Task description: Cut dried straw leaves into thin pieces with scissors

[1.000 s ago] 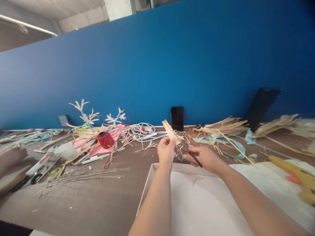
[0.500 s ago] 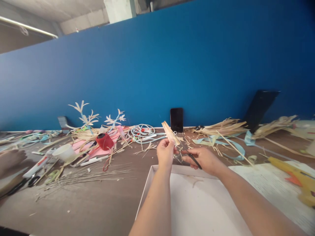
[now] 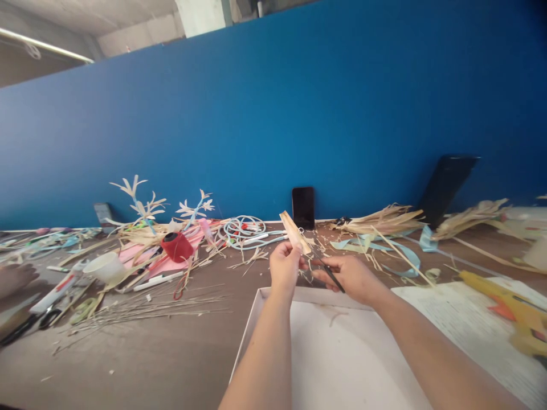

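My left hand (image 3: 285, 263) pinches a pale strip of dried husk (image 3: 294, 230) between thumb and fingers, its far end tilted up to the left. My right hand (image 3: 348, 276), just beside it, is closed around dark scissors (image 3: 335, 278), seen almost edge-on. Their thin blades point up-left at the husk's lower right edge; whether they touch it is too small to tell. Both hands are held above the far edge of a shallow white box (image 3: 342, 353).
A black phone (image 3: 303, 208) leans against the blue partition (image 3: 273, 114). Husk bundles (image 3: 380, 219) and a yellow glue gun (image 3: 504, 302) lie right. Left are a red spool (image 3: 176, 247), a white cup (image 3: 106, 267), thin wires (image 3: 158, 307) and another person's hand (image 3: 17, 279).
The view has shifted slightly, so the scene sits a little further left. Both hands keep their hold on the husk strip and scissors, in nearly the same pose.
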### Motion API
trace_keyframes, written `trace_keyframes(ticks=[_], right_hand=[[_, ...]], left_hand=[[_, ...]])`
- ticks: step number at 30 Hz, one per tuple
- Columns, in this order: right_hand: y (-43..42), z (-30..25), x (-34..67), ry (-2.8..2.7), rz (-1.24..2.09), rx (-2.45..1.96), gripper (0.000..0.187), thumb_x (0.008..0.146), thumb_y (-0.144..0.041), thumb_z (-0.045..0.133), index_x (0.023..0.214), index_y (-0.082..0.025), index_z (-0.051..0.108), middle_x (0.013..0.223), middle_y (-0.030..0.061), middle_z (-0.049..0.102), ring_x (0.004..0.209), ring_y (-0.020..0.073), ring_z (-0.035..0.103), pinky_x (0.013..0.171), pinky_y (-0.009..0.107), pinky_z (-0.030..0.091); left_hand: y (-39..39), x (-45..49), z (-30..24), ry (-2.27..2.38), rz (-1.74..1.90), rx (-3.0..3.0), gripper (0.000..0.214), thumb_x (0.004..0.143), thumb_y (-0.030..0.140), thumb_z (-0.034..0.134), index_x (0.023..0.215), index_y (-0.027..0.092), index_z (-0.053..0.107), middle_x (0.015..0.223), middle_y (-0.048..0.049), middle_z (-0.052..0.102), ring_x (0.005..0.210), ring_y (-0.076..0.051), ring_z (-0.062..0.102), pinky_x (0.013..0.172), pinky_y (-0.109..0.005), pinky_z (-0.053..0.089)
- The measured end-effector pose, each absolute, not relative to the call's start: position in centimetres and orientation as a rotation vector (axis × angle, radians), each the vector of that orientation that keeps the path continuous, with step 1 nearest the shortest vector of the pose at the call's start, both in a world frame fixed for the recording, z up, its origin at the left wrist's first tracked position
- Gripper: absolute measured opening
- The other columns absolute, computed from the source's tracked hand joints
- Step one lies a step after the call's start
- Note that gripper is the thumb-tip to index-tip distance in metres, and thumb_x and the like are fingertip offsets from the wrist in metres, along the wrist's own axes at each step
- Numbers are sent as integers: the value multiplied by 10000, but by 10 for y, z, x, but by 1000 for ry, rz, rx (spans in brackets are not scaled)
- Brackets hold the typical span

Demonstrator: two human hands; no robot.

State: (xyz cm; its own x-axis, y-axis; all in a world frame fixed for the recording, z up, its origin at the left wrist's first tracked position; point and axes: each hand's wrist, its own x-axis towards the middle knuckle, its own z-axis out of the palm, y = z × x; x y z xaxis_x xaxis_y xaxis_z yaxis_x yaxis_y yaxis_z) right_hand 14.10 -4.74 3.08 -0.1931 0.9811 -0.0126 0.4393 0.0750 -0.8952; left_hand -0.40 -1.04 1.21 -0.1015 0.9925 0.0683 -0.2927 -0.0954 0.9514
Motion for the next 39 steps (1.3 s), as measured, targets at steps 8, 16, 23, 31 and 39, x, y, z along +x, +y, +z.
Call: trace_keyframes(ticks=[8,16,23,31,39], right_hand=[[-48,34,141,-1729,1080,-1409,467,662,-480,651,1002,-161,689,425,-47,465,446,111,410,444,226,317],[-45,25,145,-1712,1078,-1362,440,681,-486,639,995,-182,683,492,-37,502,482,116,433,472,224,332],[-45,27,144,-1709,1063,-1363,429,675,-510,629,934,-175,694,489,-37,493,479,114,416,460,221,319],[-46,29,142,-1716,1071,-1358,418,684,-503,623,937,-177,688,498,-38,494,478,112,419,463,218,319],[-46,26,140,-1680,1080,-1357,366,691,-475,625,872,-162,680,522,-23,524,494,119,459,475,222,358]], left_hand=[[-12,-4,13,1001,1464,994,241,667,368,635,721,146,558,467,44,496,382,-64,451,430,-192,396],[-11,-4,9,984,1379,1078,246,678,380,628,725,148,563,480,37,512,386,-73,466,427,-198,393],[-11,-3,9,961,1375,1051,254,666,384,644,729,151,564,473,43,506,370,-71,456,412,-200,387],[-11,-2,7,943,1379,1043,266,667,397,645,735,152,566,476,43,497,371,-67,446,402,-200,392],[-14,-1,11,960,1353,1039,253,664,378,648,705,148,553,454,53,451,367,-42,381,353,-151,300]])
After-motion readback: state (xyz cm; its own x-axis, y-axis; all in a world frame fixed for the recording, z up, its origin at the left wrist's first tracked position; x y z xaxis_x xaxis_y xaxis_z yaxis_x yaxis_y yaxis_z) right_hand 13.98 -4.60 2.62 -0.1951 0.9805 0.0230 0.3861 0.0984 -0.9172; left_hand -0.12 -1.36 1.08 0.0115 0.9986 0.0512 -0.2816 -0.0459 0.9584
